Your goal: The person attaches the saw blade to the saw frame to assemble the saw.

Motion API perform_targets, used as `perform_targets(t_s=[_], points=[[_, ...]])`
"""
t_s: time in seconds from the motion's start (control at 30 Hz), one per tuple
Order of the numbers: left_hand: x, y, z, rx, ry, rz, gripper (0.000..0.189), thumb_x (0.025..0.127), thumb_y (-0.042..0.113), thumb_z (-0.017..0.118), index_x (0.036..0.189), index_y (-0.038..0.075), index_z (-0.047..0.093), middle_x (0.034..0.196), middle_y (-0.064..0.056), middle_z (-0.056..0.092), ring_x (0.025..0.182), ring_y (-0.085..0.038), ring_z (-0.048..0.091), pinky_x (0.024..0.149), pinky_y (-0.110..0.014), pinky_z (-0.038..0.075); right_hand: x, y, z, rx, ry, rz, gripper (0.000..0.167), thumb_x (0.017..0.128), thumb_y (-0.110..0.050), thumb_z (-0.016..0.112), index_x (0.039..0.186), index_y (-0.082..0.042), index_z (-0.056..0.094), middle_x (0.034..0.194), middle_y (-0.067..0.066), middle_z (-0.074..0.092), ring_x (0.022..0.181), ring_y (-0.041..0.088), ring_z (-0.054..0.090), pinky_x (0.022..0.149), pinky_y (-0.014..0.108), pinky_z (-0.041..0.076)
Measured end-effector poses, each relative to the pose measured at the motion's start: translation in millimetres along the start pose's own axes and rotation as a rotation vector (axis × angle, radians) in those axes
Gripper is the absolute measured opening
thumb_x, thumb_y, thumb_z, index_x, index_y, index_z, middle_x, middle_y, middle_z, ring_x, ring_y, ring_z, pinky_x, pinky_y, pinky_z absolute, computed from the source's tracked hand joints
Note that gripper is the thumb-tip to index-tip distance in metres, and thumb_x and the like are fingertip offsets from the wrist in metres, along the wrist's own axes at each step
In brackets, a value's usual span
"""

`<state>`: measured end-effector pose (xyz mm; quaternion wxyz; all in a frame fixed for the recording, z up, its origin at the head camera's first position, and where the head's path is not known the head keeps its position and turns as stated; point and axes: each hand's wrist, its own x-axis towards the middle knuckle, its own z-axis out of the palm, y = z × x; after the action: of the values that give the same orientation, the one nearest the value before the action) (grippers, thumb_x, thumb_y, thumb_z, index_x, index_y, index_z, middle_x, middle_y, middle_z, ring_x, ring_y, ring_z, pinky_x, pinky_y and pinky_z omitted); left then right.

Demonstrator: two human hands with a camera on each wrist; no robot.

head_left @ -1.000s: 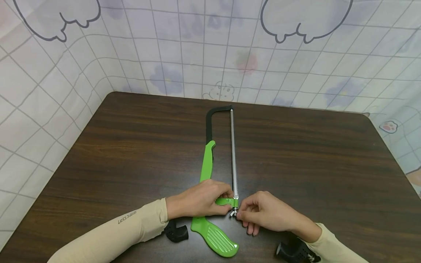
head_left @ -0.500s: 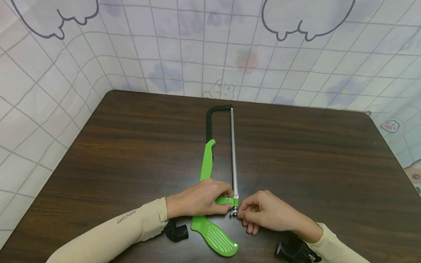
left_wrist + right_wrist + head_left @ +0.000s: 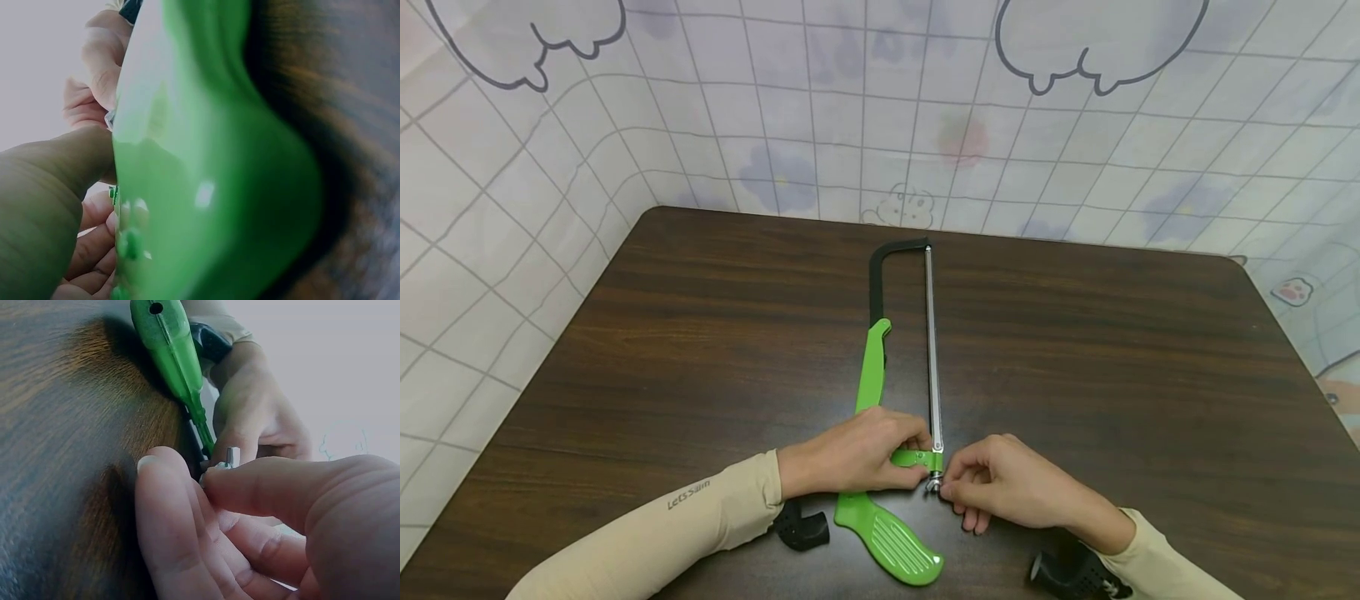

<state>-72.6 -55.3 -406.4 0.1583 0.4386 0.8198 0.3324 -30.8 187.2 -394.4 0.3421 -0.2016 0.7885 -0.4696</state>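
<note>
A hacksaw with a green handle and black front frame lies on the dark wooden table, its silver blade to the right of the frame. My left hand reaches over the green frame and holds its short green arm near the blade's lower end. Just below that arm sits a small metal wing nut, which the thumb and index finger of my right hand pinch. One wing of the nut sticks up past the right thumb in the right wrist view. The green handle fills much of the left wrist view.
Black wrist devices are worn below both sleeves, the left one close beside the saw handle. Behind the table hangs a white gridded curtain with cartoon prints.
My right fingertips make only a tiny shift at the wing nut, whose wings show at a slightly different angle. The left hand and the saw stay in place.
</note>
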Motion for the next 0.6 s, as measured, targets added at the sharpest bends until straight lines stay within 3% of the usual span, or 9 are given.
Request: perform_targets(t_s=[0.37,0.6], points=[[0.2,-1.2,0.5,0.001,0.025,0.019,0.01,0.09,0.019,0.072,0.093,0.015,0.064,0.073,0.008,0.046,0.065,0.002,0.037,0.059,-0.012,0.032,-0.7,0.1,1.0,-0.009,0.008,-0.002,0.02,0.1,-0.027,0.067,0.09,-0.013,0.076,0.075,0.003,0.074,0.062,0.015,0.072,0.058,0.037,0.06],[-0.5,-0.2,-0.4,0.003,0.005,0.0,0.013,0.086,0.013,0.073,0.096,0.016,0.065,0.076,0.007,0.053,0.066,0.001,0.041,0.061,-0.013,0.035,-1.2,-0.6,1.4,-0.023,0.012,-0.001,0.021,0.1,-0.029,0.067,0.089,-0.014,0.076,0.074,0.001,0.074,0.061,0.015,0.072,0.057,0.037,0.06]])
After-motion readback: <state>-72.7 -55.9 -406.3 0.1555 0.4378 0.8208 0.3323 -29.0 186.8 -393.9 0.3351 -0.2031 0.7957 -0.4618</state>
